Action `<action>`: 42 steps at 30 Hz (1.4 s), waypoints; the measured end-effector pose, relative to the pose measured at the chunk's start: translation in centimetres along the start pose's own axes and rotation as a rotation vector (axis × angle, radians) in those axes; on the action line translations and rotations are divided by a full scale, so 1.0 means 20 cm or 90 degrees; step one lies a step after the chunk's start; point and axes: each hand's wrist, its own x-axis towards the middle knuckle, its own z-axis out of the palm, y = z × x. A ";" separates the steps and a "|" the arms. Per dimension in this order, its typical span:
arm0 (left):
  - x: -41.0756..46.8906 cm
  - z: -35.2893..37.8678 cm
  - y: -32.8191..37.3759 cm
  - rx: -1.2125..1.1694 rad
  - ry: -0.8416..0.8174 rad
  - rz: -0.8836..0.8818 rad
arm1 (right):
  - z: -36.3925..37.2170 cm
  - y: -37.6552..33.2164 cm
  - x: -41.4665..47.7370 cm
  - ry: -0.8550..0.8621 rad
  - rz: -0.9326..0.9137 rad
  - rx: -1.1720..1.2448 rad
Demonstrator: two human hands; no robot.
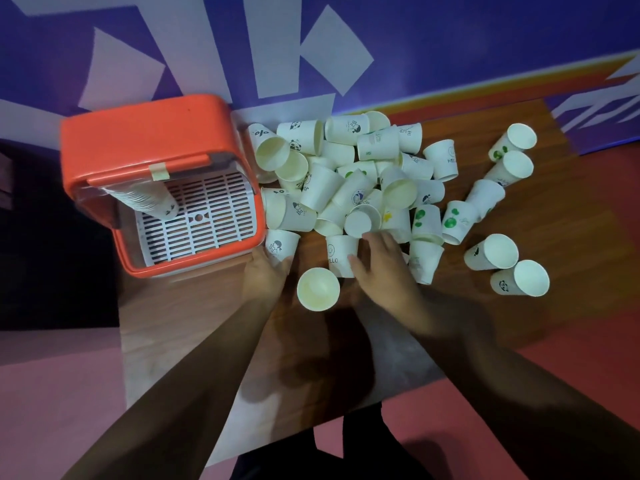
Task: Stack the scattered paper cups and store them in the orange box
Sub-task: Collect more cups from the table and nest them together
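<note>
Just ahead, the HELLO cup [341, 256] is touched by the loosely spread right hand [381, 268]; the grip of the farther left hand [265, 275] cannot be told.

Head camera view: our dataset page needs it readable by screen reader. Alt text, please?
A person's left hand and right hand reach into a heap of printed paper cups on a wooden table. At the left stands an open orange box with one stack of cups lying inside.
</note>
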 end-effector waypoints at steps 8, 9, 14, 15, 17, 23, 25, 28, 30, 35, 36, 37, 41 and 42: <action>-0.10 -0.12 -0.03 -0.060 -0.056 0.118 | 0.00 0.09 0.23 0.031 -0.011 -0.174; -0.14 -0.15 -0.02 -0.097 -0.074 0.128 | 0.01 0.09 0.24 0.029 -0.021 -0.179; -0.23 -0.24 0.01 -0.299 -0.060 0.106 | 0.00 0.13 0.26 0.030 -0.059 -0.158; -0.24 -0.26 0.02 -0.322 -0.048 0.098 | 0.00 0.13 0.27 0.033 -0.069 -0.148; -0.24 -0.28 0.05 -0.361 -0.036 0.085 | -0.01 0.14 0.29 0.031 -0.096 -0.142; -0.29 -0.28 0.12 -0.445 -0.119 0.126 | -0.11 0.10 0.30 0.061 -0.179 -0.134; -0.31 -0.29 0.13 -0.431 -0.158 0.159 | -0.18 0.07 0.28 0.076 -0.204 -0.093; -0.35 -0.28 0.13 -0.405 -0.176 0.178 | -0.28 0.04 0.23 0.097 -0.183 0.016; -0.39 -0.27 0.13 -0.401 -0.167 0.190 | -0.34 0.02 0.19 0.119 -0.119 0.095; -0.49 -0.20 0.15 -0.329 -0.190 0.243 | -0.39 0.03 0.06 0.149 -0.014 0.208; -0.51 -0.19 0.15 -0.284 -0.196 0.254 | -0.39 0.03 0.03 0.154 -0.005 0.224; -0.53 -0.17 0.14 -0.239 -0.199 0.270 | -0.39 0.03 0.01 0.155 0.018 0.247; -0.51 -0.12 0.05 0.003 -0.136 0.309 | -0.40 0.01 -0.07 0.138 0.190 0.419; -0.50 -0.11 0.02 0.063 -0.124 0.332 | -0.41 0.01 -0.09 0.128 0.222 0.457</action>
